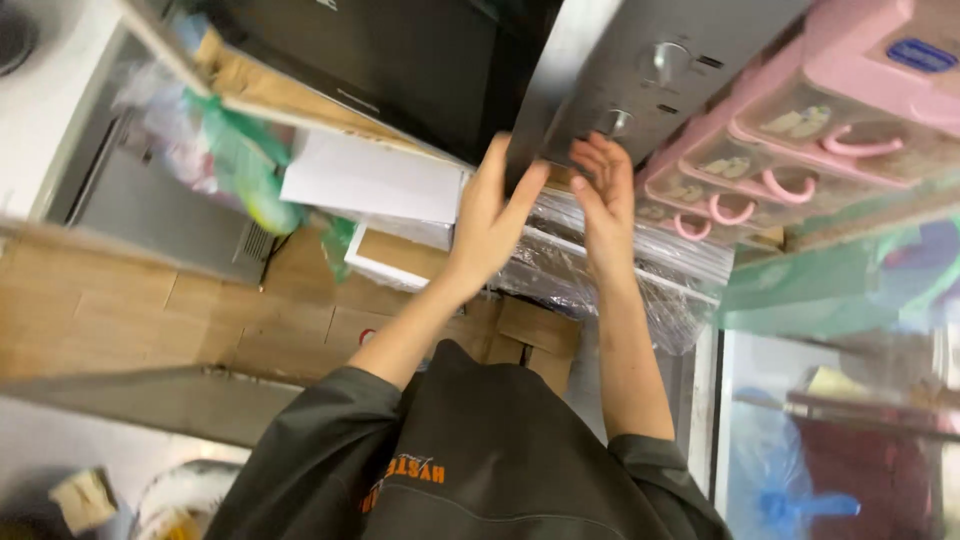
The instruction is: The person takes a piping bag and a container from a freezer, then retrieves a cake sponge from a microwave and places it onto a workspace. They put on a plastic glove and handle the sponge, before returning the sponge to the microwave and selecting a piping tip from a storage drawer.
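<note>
From your head camera, your left hand (492, 215) and right hand (603, 195) are both open, fingers extended, holding nothing, pressed to the front of the silver appliance (640, 70) above a clear plastic bag (640, 270). Pink drawers (790, 140) stand just right; cardboard (150, 310) covers the floor.

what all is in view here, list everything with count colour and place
metal appliance: one, silver with two knobs, top centre
pink drawer unit: one, pink with curved handles, top right
clear plastic bag: one, transparent, under the hands
white box: one, white, left of the hands
cardboard: several flattened pieces, brown, left
green bag: one, green, upper left
left hand: one, open, at the appliance edge
right hand: one, open, fingers near the lower knob
</note>
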